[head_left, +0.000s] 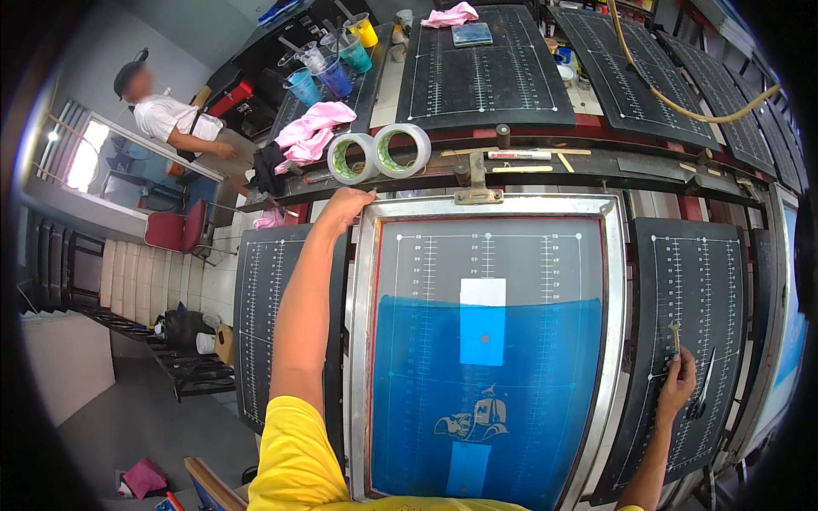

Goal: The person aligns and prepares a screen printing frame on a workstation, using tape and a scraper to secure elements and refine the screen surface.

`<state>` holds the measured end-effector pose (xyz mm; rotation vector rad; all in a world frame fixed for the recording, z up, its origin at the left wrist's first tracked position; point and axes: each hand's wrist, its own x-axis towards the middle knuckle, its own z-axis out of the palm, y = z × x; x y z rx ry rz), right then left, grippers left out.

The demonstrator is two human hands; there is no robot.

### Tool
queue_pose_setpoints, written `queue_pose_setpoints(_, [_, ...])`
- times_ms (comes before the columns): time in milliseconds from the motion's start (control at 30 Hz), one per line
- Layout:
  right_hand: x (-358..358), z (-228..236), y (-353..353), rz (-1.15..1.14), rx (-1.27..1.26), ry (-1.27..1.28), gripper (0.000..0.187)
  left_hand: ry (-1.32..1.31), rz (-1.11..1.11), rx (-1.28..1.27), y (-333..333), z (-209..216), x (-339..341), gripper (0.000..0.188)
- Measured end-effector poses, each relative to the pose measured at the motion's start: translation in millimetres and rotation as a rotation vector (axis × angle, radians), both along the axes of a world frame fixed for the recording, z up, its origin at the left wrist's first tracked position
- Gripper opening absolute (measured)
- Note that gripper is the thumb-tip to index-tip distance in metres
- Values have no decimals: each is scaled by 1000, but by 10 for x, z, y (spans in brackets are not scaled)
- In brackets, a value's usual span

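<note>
A screen printing frame [613, 324] with a metal rim lies before me. Its mesh is partly blue, and a scooter design shows in the lower part. At the frame's far left corner, my left hand [346, 209] grips the rim, its fingertips partly hidden. A metal clamp [479, 189] sits at the middle of the far rim. To the right, my right hand [677, 383] pinches a small wrench [676, 334] upright above a black printing board [656, 417]. Black-handled scissors [700, 396] rest on that board beside the hand. Pale paper pieces [482, 324] show through the mesh.
Two rolls of clear tape [403, 151] stand on the far rail near a marker [520, 155]. Behind are pink cloths [313, 132] and cups of coloured ink [334, 78]. A yellow hose [673, 100] hangs at the upper right. A person [179, 123] stands at the far left.
</note>
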<state>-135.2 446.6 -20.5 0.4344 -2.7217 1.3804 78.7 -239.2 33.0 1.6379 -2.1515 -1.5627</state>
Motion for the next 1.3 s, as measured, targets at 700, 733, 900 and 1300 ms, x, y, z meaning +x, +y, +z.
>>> queue_pose_setpoints(700, [-7,-20,21,-3,21,0,23,337,237,63,-31,-294,-11,22])
queue_pose_setpoints(733, [-6,-24,18,-4,26,-6,23,323,236,27,-52,-306,18,22])
queue_pose_setpoints(900, [-8,-19,-2,16,8,8,23,255,159,-61,-110,-359,34,21])
queue_pose_setpoints(1300, [5,32,-65,5,-13,-3,21,294,104,-161,-47,-261,26,21])
